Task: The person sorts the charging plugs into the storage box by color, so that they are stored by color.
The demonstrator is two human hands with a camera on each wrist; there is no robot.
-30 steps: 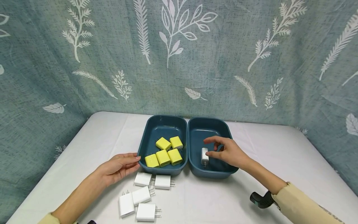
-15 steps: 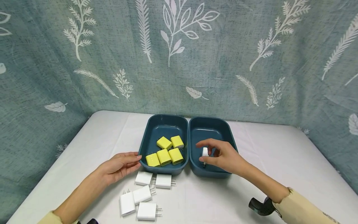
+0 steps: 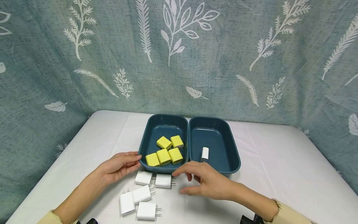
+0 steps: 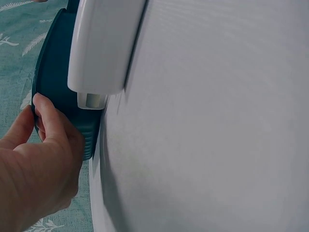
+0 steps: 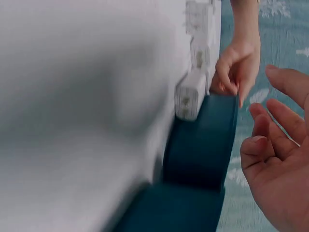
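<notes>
My left hand (image 3: 118,168) grips the front left corner of the left dark blue bin (image 3: 163,115), thumb and finger at its rim; the left wrist view shows this hand (image 4: 46,159) too. Several yellow plug chargers (image 3: 163,156) lie in that bin. My right hand (image 3: 208,180) is in front of the right dark blue bin (image 3: 219,141), holding nothing, its fingers loosely bent and apart. One white charger (image 3: 205,153) sits in the right bin near its front wall. The right hand's fingertips are close to a white plug charger (image 3: 163,181) on the table.
More white chargers (image 3: 127,203) lie in a loose group on the white table (image 3: 112,137), in front of the left bin, prongs showing. The two bins stand side by side. A patterned green-blue cloth (image 3: 179,84) hangs behind and at both sides.
My right hand has let go of the white charger in the right bin and come out over the front rim, toward the front left. The left hand has stayed at the left bin.
</notes>
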